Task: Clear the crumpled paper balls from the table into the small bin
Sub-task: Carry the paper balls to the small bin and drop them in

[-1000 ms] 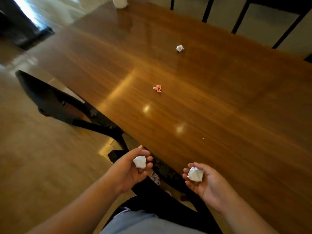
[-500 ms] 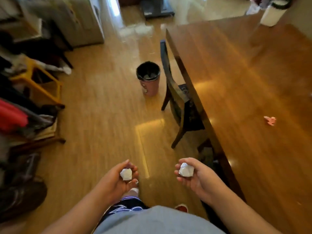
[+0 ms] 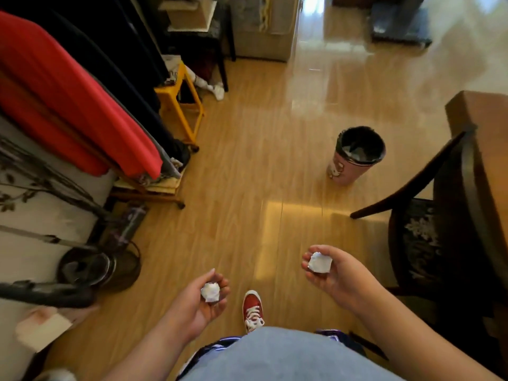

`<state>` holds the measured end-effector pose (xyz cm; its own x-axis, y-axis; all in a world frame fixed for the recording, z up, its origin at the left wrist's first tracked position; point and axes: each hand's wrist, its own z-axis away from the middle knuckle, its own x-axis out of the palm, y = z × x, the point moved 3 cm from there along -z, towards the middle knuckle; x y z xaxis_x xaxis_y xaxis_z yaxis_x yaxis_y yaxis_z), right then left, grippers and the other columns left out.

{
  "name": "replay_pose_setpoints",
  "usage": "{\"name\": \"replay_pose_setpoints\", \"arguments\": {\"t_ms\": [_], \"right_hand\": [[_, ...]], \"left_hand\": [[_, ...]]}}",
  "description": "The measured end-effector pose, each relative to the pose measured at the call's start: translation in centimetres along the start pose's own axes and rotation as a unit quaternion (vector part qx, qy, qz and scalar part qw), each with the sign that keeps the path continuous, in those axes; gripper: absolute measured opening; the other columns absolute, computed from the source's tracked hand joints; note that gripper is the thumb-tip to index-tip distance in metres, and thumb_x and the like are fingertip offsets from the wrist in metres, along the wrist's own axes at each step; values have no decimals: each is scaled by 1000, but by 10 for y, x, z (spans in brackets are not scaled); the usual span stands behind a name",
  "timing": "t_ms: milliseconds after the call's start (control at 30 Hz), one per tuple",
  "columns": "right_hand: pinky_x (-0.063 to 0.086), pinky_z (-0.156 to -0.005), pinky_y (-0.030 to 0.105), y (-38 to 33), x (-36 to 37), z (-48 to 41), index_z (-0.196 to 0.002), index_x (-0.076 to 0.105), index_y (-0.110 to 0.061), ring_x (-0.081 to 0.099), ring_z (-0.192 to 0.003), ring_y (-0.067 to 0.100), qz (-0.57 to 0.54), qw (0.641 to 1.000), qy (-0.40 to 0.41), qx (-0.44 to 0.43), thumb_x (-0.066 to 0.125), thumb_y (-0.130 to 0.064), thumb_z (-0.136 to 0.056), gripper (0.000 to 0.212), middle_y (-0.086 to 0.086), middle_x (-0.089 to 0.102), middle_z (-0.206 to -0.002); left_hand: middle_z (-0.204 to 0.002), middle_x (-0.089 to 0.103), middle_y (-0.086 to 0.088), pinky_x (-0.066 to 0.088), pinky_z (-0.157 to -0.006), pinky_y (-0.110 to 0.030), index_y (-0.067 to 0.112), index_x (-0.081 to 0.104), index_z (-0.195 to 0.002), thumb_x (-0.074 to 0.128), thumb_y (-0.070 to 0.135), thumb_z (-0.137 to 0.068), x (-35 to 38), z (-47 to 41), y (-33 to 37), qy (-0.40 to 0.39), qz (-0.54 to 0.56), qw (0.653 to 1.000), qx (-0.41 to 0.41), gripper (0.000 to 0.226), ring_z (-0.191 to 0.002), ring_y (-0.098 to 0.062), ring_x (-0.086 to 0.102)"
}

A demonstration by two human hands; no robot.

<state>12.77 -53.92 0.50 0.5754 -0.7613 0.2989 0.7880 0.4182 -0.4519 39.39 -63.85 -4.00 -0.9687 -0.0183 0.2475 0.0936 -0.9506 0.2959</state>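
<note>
Curling around one paper ball each: left hand fingers, right hand.

Bin on floor, left of chair; table right of chair

Palms up, left hand cups 1 paper ball in curled fingers, right hand another paper ball.

The person wears a grey-blue shirt, dark shorts and a red white-laced sneaker.
</note>
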Motion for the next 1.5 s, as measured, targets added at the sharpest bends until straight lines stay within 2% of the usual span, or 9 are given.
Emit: {"name": "replay_pose_setpoints", "arguments": {"t_ms": [100,200,433,633,767,967,1133,1300,1500], "right_hand": [[58,-62,33,-21,13,-19,-99,64,-4,69,-77,26,-7,1000,10,7,61,-13,-84,18,14,71,-83],[59,-64,34,-41,15,-38,-101,63,-2,67,-79,27,-15,999,32,13,61,-12,-85,20,17,68,-88],[58,-67,36,-100,14,-99,-101,64,-2,71,-73,27,-26,997,67,36,64,-14,-82,22,16,73,-79],[55,-70,36,-180,34,-166,-99,64,-3,69,-75,27,-23,997,63,50,61,-13,-85,17,15,72,-77],[54,-69,36,-250,79,-212,-100,63,-2,67,-78,28,20,998,35,50,59,-13,-87,18,17,69,-83],[57,-67,35,-338,169,-277,-103,62,-3,68,-80,27,58,997,-17,40,58,-15,-89,19,17,68,-92],[52,-70,34,-397,244,-333,-93,61,-6,64,-81,26,69,996,-49,40,55,-15,-89,11,14,64,-90],[53,-65,32,-450,293,-386,-93,61,-8,66,-77,24,57,997,-35,31,55,-16,-89,11,13,66,-87],[57,-54,27,-510,291,-410,-95,61,-6,66,-76,24,-26,999,39,13,55,-16,-90,13,14,64,-89]], "left_hand": [[-69,72,-7,53,-45,-25,11,66,-76,60,26,-87,8,-18,37,-12,-9,1000,10,20,-55,-17,68],[-72,72,-7,54,-47,-26,11,67,-76,60,27,-88,30,-38,73,-21,-7,1000,18,21,-58,-18,69],[-73,72,-6,54,-49,-26,12,71,-69,59,28,-89,120,-85,174,-67,-11,997,48,28,-61,-17,69],[-75,71,-6,53,-49,-26,11,67,-80,56,17,-88,196,-126,261,-70,-16,996,60,15,-64,-17,68],[-75,71,-6,53,-48,-27,13,69,-77,56,16,-86,220,-139,310,-51,10,996,70,16,-65,-17,69],[-73,72,-6,53,-48,-25,12,66,-80,55,11,-86,217,-157,372,4,64,994,83,13,-61,-18,69],[-66,71,-5,52,-46,-23,12,65,-79,51,9,-87,222,-190,433,27,92,993,73,16,-53,-17,68],[-68,71,-6,52,-46,-24,11,65,-81,52,10,-86,249,-241,517,10,64,996,59,14,-56,-17,68],[-69,72,-6,53,-47,-25,12,66,-78,51,11,-87,324,-288,621,-37,-19,998,40,18,-57,-18,69]]}}
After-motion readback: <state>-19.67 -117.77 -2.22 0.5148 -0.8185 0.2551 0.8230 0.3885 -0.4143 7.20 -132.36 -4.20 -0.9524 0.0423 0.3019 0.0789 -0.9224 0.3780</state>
